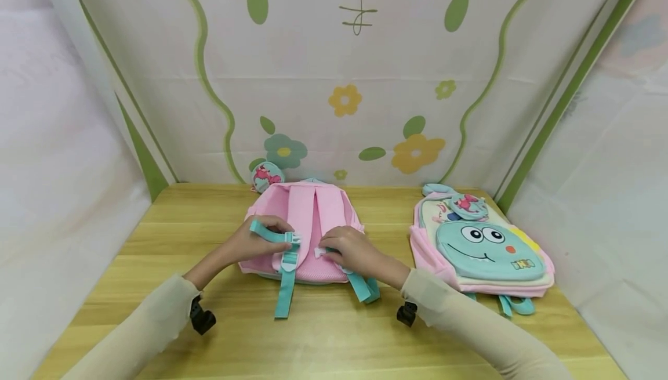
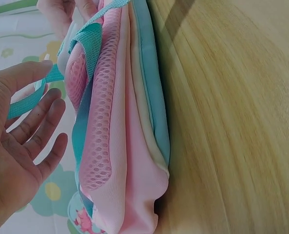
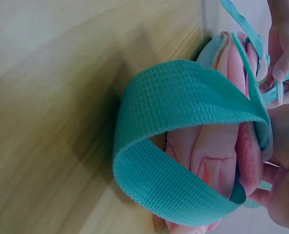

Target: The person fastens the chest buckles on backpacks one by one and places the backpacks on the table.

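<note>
A pink backpack [image 1: 307,275] lies on the table with its mesh back and shoulder straps facing up. My left hand [image 1: 253,239] pinches a short teal strap [image 1: 268,233] with a white buckle piece [image 1: 296,239] at its end, above the left shoulder strap. My right hand [image 1: 354,249] holds a second white buckle piece [image 1: 319,252] beside the right shoulder strap; the two pieces are apart. In the left wrist view, the thumb and index finger meet at the teal strap while the other fingers spread loosely. A teal webbing loop [image 3: 168,97] fills much of the right wrist view.
A second backpack [image 1: 490,252] with a cartoon face lies front up on the right of the table [image 1: 334,339]. A round charm pouch [image 1: 268,176] sits behind the pink backpack. Fabric walls with printed flowers stand behind and at both sides.
</note>
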Available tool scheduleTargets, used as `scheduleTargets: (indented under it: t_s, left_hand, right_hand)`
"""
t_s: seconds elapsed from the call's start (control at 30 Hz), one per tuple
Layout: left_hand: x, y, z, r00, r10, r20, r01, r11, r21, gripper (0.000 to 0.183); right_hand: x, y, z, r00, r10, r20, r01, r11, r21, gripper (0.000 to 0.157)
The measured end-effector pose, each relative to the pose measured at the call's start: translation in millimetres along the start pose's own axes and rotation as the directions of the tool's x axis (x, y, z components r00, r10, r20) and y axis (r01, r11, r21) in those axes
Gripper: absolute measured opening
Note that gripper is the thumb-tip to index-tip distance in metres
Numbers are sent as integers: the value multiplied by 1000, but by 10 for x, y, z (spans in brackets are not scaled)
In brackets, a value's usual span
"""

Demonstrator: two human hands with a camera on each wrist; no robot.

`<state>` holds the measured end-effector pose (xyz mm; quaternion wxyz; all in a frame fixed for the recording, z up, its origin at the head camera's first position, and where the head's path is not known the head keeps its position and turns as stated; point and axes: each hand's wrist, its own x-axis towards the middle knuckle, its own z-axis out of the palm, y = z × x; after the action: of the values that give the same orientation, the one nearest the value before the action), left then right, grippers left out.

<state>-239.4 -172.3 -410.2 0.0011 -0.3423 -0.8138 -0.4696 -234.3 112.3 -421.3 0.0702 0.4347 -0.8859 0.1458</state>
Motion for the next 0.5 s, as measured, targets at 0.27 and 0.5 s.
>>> scheduleTargets:
  t_s: [0.27, 0.5]
  left_hand:
    - [15, 19, 1, 1000, -1, 0, 1, 1000, -10, 21]
    - [25, 17, 12, 1000, -10, 9, 10, 1000, -20, 22]
  right_hand:
    - [-46, 6, 40, 997, 13, -80, -18, 998, -64, 20]
    - [-53, 12, 48, 997, 34, -66, -36, 999, -18, 16]
